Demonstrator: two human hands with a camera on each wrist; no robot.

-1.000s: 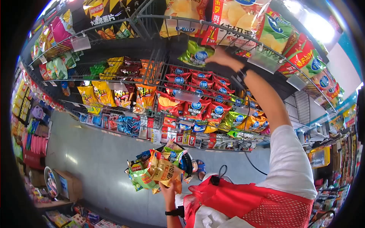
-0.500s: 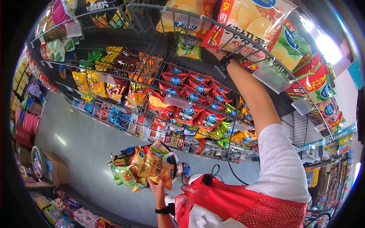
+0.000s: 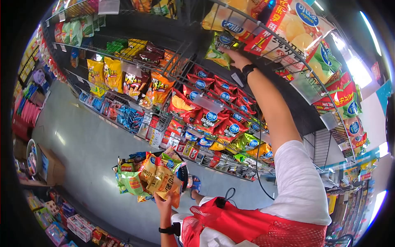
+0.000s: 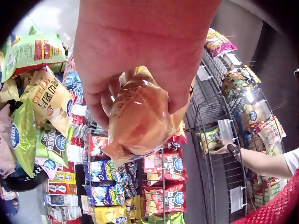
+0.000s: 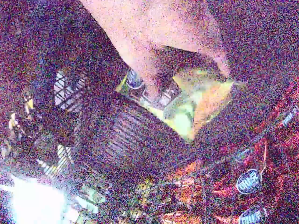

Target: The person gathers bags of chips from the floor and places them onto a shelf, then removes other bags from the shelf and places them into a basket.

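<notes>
A person's right arm (image 3: pixel 276 108) stretches forward and up, almost straight, the right hand (image 3: pixel 237 59) pinching with thumb and fingers, while the left hand (image 3: pixel 163 202) is held low, fingers and thumb curled in a grip.

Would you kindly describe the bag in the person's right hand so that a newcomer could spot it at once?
In the head view, find the rows of red bags on the wire rack, then look to the dark shelf above them. There the right hand holds a green bag with a blue logo, unlike the red bags below and smaller than the big bags above.
</notes>
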